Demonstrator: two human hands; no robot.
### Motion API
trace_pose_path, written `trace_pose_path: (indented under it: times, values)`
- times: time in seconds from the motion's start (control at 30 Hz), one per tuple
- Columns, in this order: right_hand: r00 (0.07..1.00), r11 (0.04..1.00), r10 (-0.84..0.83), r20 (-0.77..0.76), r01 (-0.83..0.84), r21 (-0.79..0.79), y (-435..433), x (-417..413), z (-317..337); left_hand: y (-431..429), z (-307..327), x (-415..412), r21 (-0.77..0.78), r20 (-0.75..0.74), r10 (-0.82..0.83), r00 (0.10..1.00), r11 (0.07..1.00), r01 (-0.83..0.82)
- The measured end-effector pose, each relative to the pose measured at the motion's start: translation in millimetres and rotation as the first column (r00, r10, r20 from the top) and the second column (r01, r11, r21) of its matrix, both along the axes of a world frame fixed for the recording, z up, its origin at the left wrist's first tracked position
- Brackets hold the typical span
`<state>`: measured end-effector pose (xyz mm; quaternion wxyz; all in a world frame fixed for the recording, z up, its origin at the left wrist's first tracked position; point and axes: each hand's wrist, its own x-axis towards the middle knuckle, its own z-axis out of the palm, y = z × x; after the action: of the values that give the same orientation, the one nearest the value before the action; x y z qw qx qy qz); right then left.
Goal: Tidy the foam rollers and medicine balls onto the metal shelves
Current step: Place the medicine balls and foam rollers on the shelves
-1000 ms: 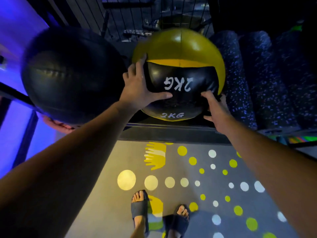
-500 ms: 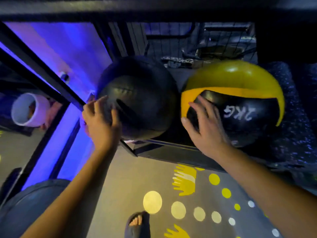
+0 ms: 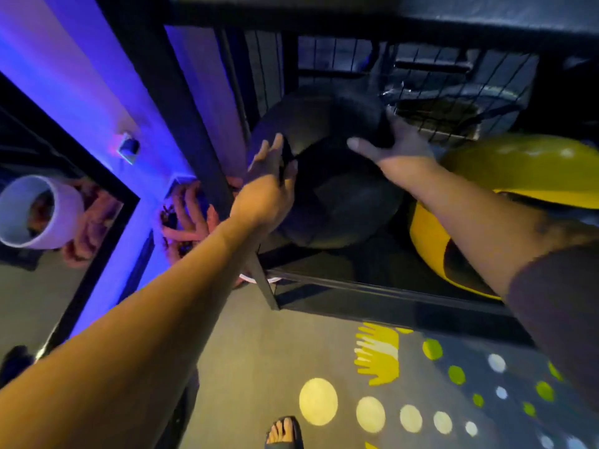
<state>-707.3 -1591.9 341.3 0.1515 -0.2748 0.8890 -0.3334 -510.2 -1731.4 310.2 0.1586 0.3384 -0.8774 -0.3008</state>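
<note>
Now both spread flat on the round black leather-look medicine ball [image 3: 330,196], left hand [image 3: 269,189] and right hand [image 3: 398,150], which has left the yellow medicine ball [image 3: 518,170] at right, apparently settle it far-left on the black metal shelf [image 3: 372,286].

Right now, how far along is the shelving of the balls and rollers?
Done: the yellow medicine ball sits on the metal shelf, at right. In hand: the left hand and right hand press flat on the black medicine ball in the shelf's left corner. Left: releasing it; no foam rollers show here, so their state is unknown.
</note>
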Motion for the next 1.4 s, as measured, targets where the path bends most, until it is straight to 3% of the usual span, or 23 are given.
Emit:
trace_pose_path:
  times: [0.1,0.27,0.43,0.47,0.53,0.57,0.6,0.67,0.7,0.73,0.8,0.9,1.03,1.27,1.4]
  values:
    - [0.977,0.994,-0.1,-0.186,0.105,0.014,-20.9,7.9,-4.6,1.9,-9.9,3.4,0.044,0.015,-0.057,0.998,0.997,0.057]
    - [0.979,0.975,0.091,-0.182,-0.051,0.216,3.7,20.4,-14.0,-0.7,-14.8,-14.3,0.093,0.01,-0.057,0.998,0.994,0.056]
    - [0.994,0.992,0.084,-0.075,-0.076,0.104,16.9,6.6,-16.2,24.1,-17.5,-36.6,0.053,0.19,-0.007,0.982,0.999,-0.003]
    - [0.995,0.996,0.081,-0.051,-0.079,0.039,18.1,6.2,-18.2,24.7,-12.6,-46.9,0.131,0.214,0.073,0.974,0.986,-0.103]
    - [0.994,0.974,0.058,0.095,-0.035,-0.224,16.9,7.1,-20.4,12.2,3.6,-68.6,0.286,0.21,0.35,0.913,0.871,-0.4]
    - [0.978,0.935,0.031,0.206,0.045,-0.352,16.7,7.2,-20.7,5.8,14.1,-73.7,0.23,0.171,0.452,0.875,0.845,-0.482]
    - [0.948,0.881,-0.017,0.318,0.164,-0.443,17.1,6.3,-18.4,1.1,21.5,-74.3,0.058,0.088,0.496,0.864,0.863,-0.502]
    - [0.862,0.755,-0.163,0.48,0.422,-0.502,22.8,0.3,-16.4,-4.8,25.5,-74.5,-0.329,-0.058,0.313,0.948,0.89,-0.314]
    - [0.84,0.734,-0.246,0.484,0.488,-0.472,27.6,-4.4,-19.2,-4.8,27.9,-75.6,-0.426,-0.04,0.135,0.99,0.894,-0.139]
    - [0.85,0.77,-0.308,0.427,0.486,-0.413,31.9,-9.7,-23.8,-2.7,29.1,-77.2,-0.429,0.006,-0.034,0.999,0.903,0.033]
    - [0.904,0.896,-0.325,0.277,0.388,-0.216,36.8,-14.8,-34.9,7.7,20.7,-78.1,-0.347,0.152,-0.161,0.975,0.915,0.205]
    - [0.935,0.954,-0.28,0.217,0.296,-0.044,28.6,-15.5,-36.1,18.7,9.1,-81.5,-0.415,0.258,0.089,0.962,0.909,0.028]
    - [0.959,0.969,-0.246,0.139,0.243,0.035,12.1,-21.3,-30.1,11.9,24.6,-84.5,-0.233,0.228,0.352,0.908,0.925,-0.3]
    - [0.947,0.977,-0.215,0.237,0.209,0.05,-16.9,-30.8,-29.7,26.9,4.6,-61.9,-0.186,0.263,0.402,0.877,0.913,-0.363]
    - [0.972,0.987,-0.128,0.2,0.104,0.124,-14.9,-32.2,-31.9,49.3,4.8,-60.4,-0.143,0.226,0.357,0.906,0.932,-0.332]
